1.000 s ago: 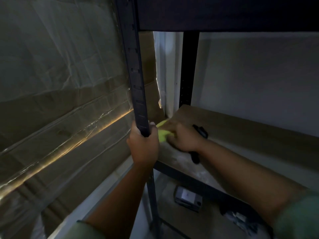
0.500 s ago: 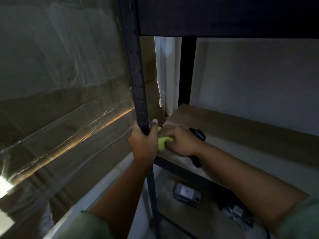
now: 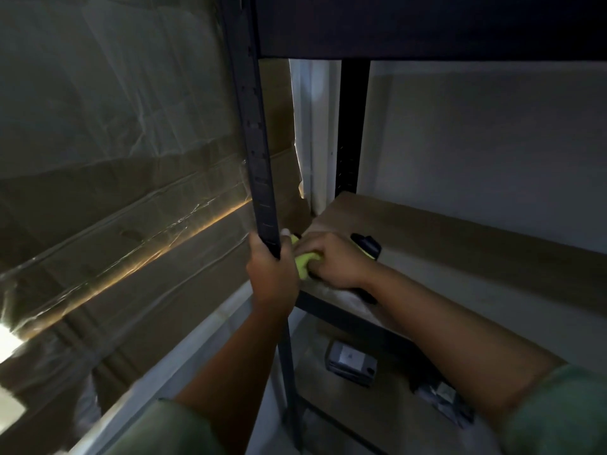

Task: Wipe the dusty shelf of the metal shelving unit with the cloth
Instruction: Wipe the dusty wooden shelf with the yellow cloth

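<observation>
Yellow-green cloth [image 3: 303,262] lies bunched under the right hand [image 3: 331,261], its fingers curled down over it and pressing it onto the wooden shelf [image 3: 460,238] at the near left corner; the left hand [image 3: 271,274] sits just beside it — fingers wrapped tight round the dark metal upright [image 3: 259,159]; a black object [image 3: 368,246] lies just behind the right knuckles.

A yellow-green cloth [image 3: 303,261] is seen bunched at the front left corner of the brown, dust-streaked shelf [image 3: 427,238], beside the dark upright post [image 3: 259,165] of the metal shelving unit.
</observation>
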